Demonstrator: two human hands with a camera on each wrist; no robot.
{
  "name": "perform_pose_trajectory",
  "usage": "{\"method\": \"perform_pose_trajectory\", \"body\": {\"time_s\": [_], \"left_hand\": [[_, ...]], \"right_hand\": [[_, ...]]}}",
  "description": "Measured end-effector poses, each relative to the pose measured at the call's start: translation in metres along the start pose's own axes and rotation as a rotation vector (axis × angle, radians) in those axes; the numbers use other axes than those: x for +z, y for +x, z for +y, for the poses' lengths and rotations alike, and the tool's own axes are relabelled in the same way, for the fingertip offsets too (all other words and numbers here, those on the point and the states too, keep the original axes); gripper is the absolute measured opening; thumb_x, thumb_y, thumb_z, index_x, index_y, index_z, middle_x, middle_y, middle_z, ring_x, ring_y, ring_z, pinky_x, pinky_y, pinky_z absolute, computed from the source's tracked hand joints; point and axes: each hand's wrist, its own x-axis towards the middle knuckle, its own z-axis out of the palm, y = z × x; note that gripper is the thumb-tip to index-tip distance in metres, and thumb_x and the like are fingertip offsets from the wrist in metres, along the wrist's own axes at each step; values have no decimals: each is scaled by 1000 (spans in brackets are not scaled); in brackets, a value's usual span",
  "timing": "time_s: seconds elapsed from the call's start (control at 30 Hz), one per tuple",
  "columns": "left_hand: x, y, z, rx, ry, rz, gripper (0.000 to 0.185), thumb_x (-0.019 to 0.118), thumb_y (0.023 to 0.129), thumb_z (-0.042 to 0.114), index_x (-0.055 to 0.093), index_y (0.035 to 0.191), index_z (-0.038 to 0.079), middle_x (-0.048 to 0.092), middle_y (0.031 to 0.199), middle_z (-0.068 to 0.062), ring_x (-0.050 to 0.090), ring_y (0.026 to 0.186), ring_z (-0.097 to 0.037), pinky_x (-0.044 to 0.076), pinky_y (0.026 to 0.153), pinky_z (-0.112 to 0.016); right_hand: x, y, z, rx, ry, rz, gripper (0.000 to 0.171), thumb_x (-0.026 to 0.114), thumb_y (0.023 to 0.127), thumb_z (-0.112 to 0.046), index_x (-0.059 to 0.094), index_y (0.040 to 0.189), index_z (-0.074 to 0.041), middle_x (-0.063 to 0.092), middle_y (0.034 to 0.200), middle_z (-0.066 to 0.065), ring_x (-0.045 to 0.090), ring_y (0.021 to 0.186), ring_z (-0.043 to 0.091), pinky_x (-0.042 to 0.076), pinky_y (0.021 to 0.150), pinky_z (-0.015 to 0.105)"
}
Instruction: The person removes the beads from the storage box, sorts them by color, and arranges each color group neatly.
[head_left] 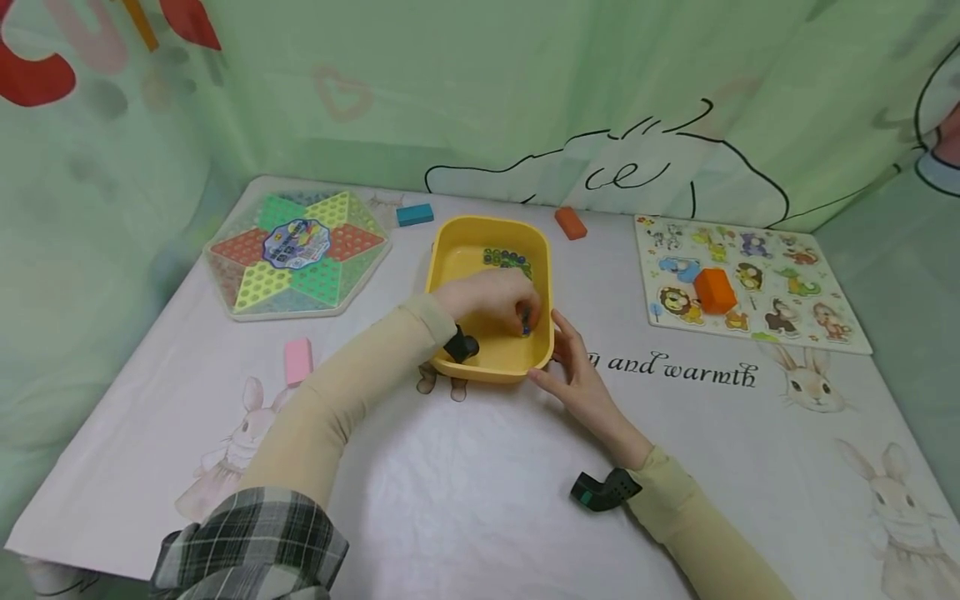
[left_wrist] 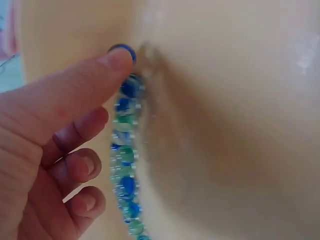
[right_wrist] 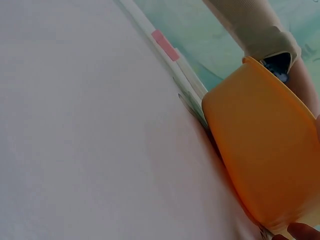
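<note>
A yellow plastic basin (head_left: 491, 371) stands on the table, with green and blue glass marbles (head_left: 504, 257) gathered along its far right side. My left hand (head_left: 495, 296) reaches down into it. In the left wrist view, the thumb lies on a blue marble (left_wrist: 127, 51), pinching it with the forefinger hidden behind. Below that, a band of marbles (left_wrist: 125, 155) runs beside the other fingers, which are loosely bent. My right hand (head_left: 581, 379) rests against the basin's outer near right corner, thumb at the front and extended fingers along the side.
A Chinese checkers board (head_left: 296, 250) lies at the left, an animal puzzle board (head_left: 757, 283) with an orange block (head_left: 715, 292) at the right. A blue block (head_left: 415, 215), a red-orange block (head_left: 571, 223) and a pink block (head_left: 297, 362) lie around the basin. A green curtain (head_left: 480, 92) hangs behind.
</note>
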Motion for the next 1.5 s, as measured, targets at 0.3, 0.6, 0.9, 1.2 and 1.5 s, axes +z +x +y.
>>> {"method": "perform_pose_trajectory", "body": {"time_s": [0.3, 0.6, 0.9, 1.2, 1.5], "left_hand": [[-27, -30, 17, 31, -52, 103, 15, 67, 84, 25, 68, 93, 13, 61, 85, 1, 49, 77, -11, 40, 71, -21], [-15, -86, 46, 11, -146, 432, 16, 65, 86, 29, 67, 93, 14, 54, 72, 3, 44, 66, -10, 33, 62, -20], [47, -112, 71, 139, -198, 613, 16, 70, 82, 22, 66, 92, 11, 55, 69, 5, 44, 61, -4, 35, 58, -13], [77, -108, 76, 251, -269, 569, 13, 70, 82, 19, 66, 91, 10, 56, 69, 5, 46, 60, -5, 36, 58, -9], [99, -98, 72, 120, -290, 506, 11, 68, 84, 22, 67, 90, 13, 55, 65, 7, 44, 58, 1, 36, 57, -10]], "right_hand": [[2, -1, 1, -23, 2, -7, 82, 62, 88, -14, 8, 148, -32, 31, 145, 18, 37, 127, 35, 20, 105, 56], [-2, -1, 1, -20, -17, 4, 81, 61, 88, -14, 8, 148, -31, 33, 144, 17, 38, 125, 35, 17, 105, 61], [2, -1, 2, -24, -1, 6, 81, 60, 88, -10, 8, 148, -26, 32, 144, 20, 39, 124, 38, 17, 104, 61], [-1, 1, 1, -32, -41, 3, 82, 61, 88, -12, 8, 148, -29, 32, 145, 18, 39, 125, 37, 18, 104, 62], [-1, 0, 0, -36, -10, 0, 81, 60, 88, -10, 9, 148, -26, 31, 145, 20, 39, 125, 38, 18, 104, 61]]}}
